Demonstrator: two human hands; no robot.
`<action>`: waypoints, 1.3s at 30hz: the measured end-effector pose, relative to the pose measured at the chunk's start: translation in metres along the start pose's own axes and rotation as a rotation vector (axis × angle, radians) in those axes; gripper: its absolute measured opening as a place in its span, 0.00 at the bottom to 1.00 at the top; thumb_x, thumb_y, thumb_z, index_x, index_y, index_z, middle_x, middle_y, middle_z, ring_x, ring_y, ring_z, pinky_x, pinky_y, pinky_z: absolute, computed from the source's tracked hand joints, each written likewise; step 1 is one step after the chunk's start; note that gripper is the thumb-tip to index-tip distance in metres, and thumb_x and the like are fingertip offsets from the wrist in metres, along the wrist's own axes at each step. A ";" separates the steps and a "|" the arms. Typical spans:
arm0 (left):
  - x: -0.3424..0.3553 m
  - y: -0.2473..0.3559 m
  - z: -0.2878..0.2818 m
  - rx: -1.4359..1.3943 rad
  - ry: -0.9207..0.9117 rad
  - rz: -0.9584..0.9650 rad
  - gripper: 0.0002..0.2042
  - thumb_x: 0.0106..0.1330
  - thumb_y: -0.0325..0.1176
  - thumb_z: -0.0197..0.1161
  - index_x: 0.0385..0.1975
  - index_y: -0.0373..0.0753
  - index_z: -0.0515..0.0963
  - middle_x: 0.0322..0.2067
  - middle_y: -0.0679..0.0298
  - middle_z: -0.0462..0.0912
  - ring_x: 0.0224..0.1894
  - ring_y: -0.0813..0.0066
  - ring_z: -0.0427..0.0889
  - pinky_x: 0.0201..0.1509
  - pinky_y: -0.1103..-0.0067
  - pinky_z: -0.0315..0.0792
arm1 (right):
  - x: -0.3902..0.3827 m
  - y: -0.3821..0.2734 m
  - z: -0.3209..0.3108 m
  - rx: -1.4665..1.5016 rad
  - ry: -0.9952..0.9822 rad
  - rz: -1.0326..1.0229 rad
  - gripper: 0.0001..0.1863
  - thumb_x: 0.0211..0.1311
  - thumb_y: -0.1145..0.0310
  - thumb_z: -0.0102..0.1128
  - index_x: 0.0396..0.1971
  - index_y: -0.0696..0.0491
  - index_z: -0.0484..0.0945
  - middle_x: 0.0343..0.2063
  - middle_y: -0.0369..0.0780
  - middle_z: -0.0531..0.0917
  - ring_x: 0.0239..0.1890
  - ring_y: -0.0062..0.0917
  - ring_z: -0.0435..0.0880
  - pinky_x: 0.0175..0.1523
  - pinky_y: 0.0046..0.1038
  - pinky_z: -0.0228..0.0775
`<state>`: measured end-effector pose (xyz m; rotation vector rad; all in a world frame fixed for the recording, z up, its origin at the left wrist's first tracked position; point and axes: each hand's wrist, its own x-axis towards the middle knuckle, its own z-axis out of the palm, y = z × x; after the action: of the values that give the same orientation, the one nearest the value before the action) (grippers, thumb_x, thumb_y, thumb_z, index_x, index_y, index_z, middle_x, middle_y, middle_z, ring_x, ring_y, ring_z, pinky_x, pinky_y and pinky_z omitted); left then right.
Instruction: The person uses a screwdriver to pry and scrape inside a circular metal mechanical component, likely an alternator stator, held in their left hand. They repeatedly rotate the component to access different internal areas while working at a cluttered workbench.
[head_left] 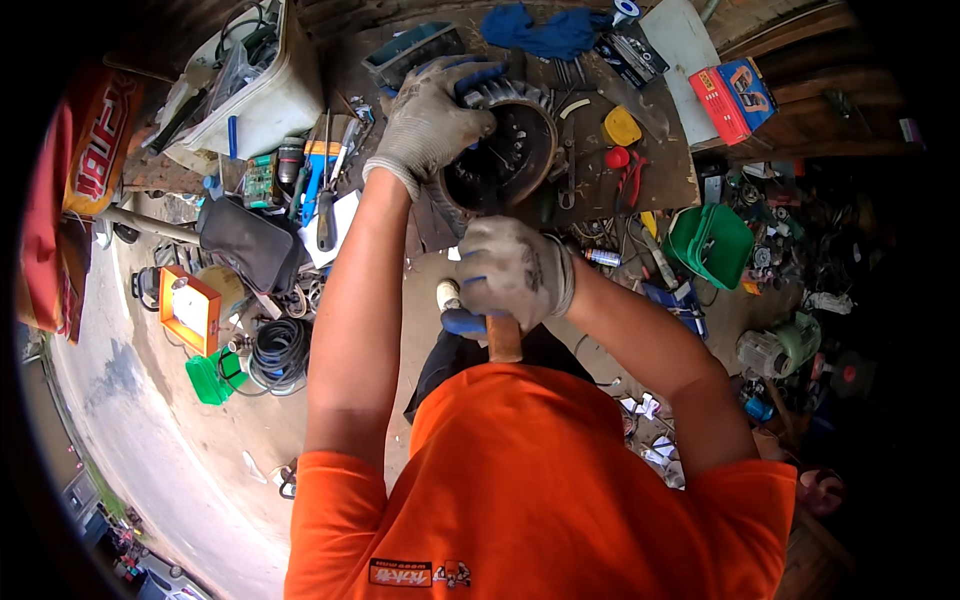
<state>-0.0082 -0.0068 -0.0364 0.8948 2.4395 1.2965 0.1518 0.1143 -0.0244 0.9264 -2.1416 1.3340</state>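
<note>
A hollow, round dark part [541,135] with a ribbed outer side and a wide rim stands on the workbench in front of me. My left hand [430,120], in a grey and blue work glove, grips its upper left side, the thumb reaching over the opening. Loose small bits show inside the dark hollow. Nearer to my body, my right hand [512,268], gloved alike, is closed round a wooden handle [504,338]. The handle's butt sticks out toward me; the tool's other end is hidden behind the fist.
On the workbench [665,180] lie red-handled pliers [630,183], a yellow tape measure [621,126], a blue cloth [540,32] and a dark green tray [413,52]. A white bin [250,100] stands left. Below right is a green basket [710,247]; coiled black hose [280,352] lies lower left.
</note>
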 end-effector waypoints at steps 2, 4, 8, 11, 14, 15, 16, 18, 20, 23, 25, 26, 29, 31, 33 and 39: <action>0.002 0.002 -0.004 -0.075 0.005 0.009 0.32 0.45 0.43 0.70 0.59 0.61 0.82 0.67 0.63 0.74 0.73 0.56 0.63 0.78 0.45 0.40 | 0.004 0.011 -0.009 0.126 0.078 0.154 0.30 0.72 0.40 0.49 0.22 0.51 0.80 0.26 0.40 0.83 0.30 0.33 0.84 0.35 0.31 0.75; -0.003 0.012 -0.006 0.010 -0.010 -0.067 0.32 0.46 0.42 0.69 0.59 0.59 0.82 0.67 0.62 0.74 0.72 0.53 0.64 0.78 0.47 0.42 | 0.000 0.013 -0.005 0.106 0.091 0.084 0.23 0.65 0.48 0.55 0.21 0.52 0.78 0.24 0.39 0.80 0.26 0.33 0.81 0.32 0.31 0.74; -0.003 0.008 -0.002 0.052 0.028 -0.025 0.32 0.45 0.42 0.69 0.59 0.59 0.82 0.66 0.61 0.75 0.72 0.51 0.64 0.78 0.48 0.43 | -0.002 0.017 0.007 -0.003 -0.088 -0.091 0.21 0.67 0.50 0.55 0.21 0.50 0.79 0.26 0.39 0.81 0.31 0.32 0.82 0.37 0.32 0.75; -0.008 0.002 -0.001 -0.017 0.021 -0.013 0.33 0.45 0.42 0.69 0.59 0.59 0.82 0.66 0.61 0.74 0.73 0.51 0.63 0.78 0.50 0.43 | -0.006 0.028 0.005 0.361 0.118 0.167 0.13 0.57 0.59 0.62 0.20 0.49 0.73 0.22 0.40 0.76 0.27 0.31 0.78 0.35 0.32 0.73; -0.005 0.016 0.003 0.145 0.051 0.021 0.31 0.46 0.40 0.69 0.58 0.56 0.82 0.65 0.59 0.76 0.71 0.52 0.67 0.78 0.57 0.52 | -0.065 0.047 0.057 1.100 -0.046 0.505 0.08 0.70 0.67 0.46 0.30 0.45 0.72 0.26 0.36 0.76 0.33 0.24 0.76 0.41 0.30 0.70; -0.001 0.018 0.005 0.107 0.034 0.027 0.31 0.47 0.40 0.69 0.58 0.55 0.82 0.64 0.58 0.76 0.70 0.52 0.68 0.77 0.61 0.55 | -0.089 0.049 0.082 1.387 -0.288 0.524 0.11 0.75 0.72 0.39 0.35 0.42 0.70 0.30 0.33 0.76 0.39 0.21 0.75 0.45 0.30 0.69; -0.003 0.013 0.002 0.075 0.029 0.011 0.31 0.47 0.39 0.69 0.58 0.54 0.83 0.64 0.58 0.76 0.69 0.52 0.69 0.76 0.64 0.58 | -0.070 0.046 0.071 0.890 -0.135 0.305 0.09 0.72 0.66 0.46 0.31 0.47 0.74 0.28 0.35 0.78 0.35 0.21 0.78 0.41 0.28 0.71; -0.002 0.011 -0.010 0.031 0.027 0.038 0.31 0.47 0.39 0.69 0.58 0.53 0.82 0.65 0.57 0.76 0.69 0.52 0.70 0.74 0.67 0.62 | 0.009 0.035 0.016 -0.096 0.148 -0.149 0.20 0.66 0.55 0.60 0.25 0.57 0.81 0.24 0.38 0.83 0.27 0.20 0.84 0.34 0.25 0.75; -0.007 0.011 -0.005 -0.034 0.016 0.014 0.31 0.47 0.38 0.69 0.58 0.53 0.82 0.66 0.54 0.74 0.68 0.50 0.70 0.74 0.67 0.62 | 0.009 0.024 0.002 0.005 0.188 0.097 0.20 0.64 0.50 0.61 0.27 0.54 0.82 0.24 0.39 0.82 0.25 0.27 0.83 0.32 0.31 0.75; 0.000 0.016 -0.004 0.027 -0.004 0.032 0.31 0.46 0.36 0.68 0.58 0.52 0.82 0.63 0.52 0.76 0.67 0.50 0.72 0.73 0.67 0.64 | -0.002 0.026 0.020 -0.082 -0.227 -0.158 0.21 0.58 0.44 0.61 0.28 0.48 0.84 0.27 0.38 0.83 0.29 0.32 0.83 0.38 0.38 0.76; 0.004 0.013 -0.005 0.024 -0.012 0.045 0.32 0.46 0.36 0.68 0.58 0.52 0.82 0.63 0.53 0.76 0.67 0.50 0.72 0.73 0.67 0.64 | -0.009 0.024 0.024 -0.111 -0.133 -0.132 0.20 0.56 0.46 0.64 0.25 0.50 0.82 0.28 0.39 0.82 0.31 0.34 0.82 0.40 0.38 0.75; 0.004 0.009 -0.007 0.025 -0.005 0.039 0.32 0.46 0.37 0.68 0.59 0.52 0.82 0.63 0.53 0.76 0.67 0.49 0.71 0.73 0.67 0.64 | 0.001 0.022 0.011 -0.025 0.081 -0.133 0.19 0.56 0.48 0.65 0.23 0.50 0.81 0.26 0.39 0.81 0.29 0.33 0.81 0.37 0.36 0.74; 0.001 0.004 -0.006 0.056 0.023 0.041 0.31 0.47 0.36 0.68 0.58 0.52 0.82 0.63 0.55 0.76 0.67 0.51 0.72 0.73 0.67 0.64 | 0.002 -0.015 -0.020 0.184 0.189 0.156 0.11 0.54 0.66 0.67 0.22 0.54 0.75 0.22 0.39 0.75 0.24 0.32 0.77 0.29 0.33 0.69; 0.005 0.015 0.000 0.053 0.024 0.024 0.30 0.48 0.37 0.67 0.58 0.53 0.82 0.63 0.56 0.77 0.68 0.52 0.71 0.75 0.67 0.62 | 0.001 -0.042 -0.033 0.194 0.252 -0.006 0.11 0.52 0.68 0.68 0.23 0.54 0.74 0.23 0.38 0.77 0.25 0.35 0.80 0.33 0.36 0.75; -0.006 0.011 -0.015 0.019 0.022 -0.052 0.30 0.48 0.37 0.67 0.58 0.53 0.82 0.64 0.56 0.76 0.69 0.52 0.69 0.75 0.66 0.61 | -0.002 -0.044 -0.035 0.403 0.312 -0.080 0.11 0.53 0.68 0.67 0.23 0.55 0.74 0.24 0.40 0.79 0.26 0.36 0.82 0.35 0.40 0.78; -0.003 0.010 -0.007 0.015 0.015 -0.038 0.32 0.48 0.38 0.67 0.60 0.51 0.81 0.65 0.53 0.74 0.72 0.50 0.65 0.78 0.64 0.56 | -0.010 -0.006 -0.036 0.306 0.214 0.100 0.10 0.53 0.71 0.67 0.23 0.58 0.73 0.23 0.42 0.78 0.25 0.38 0.81 0.35 0.38 0.77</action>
<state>-0.0050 -0.0097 -0.0245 0.8411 2.4685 1.2773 0.1644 0.1478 -0.0121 0.7539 -1.8760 1.7606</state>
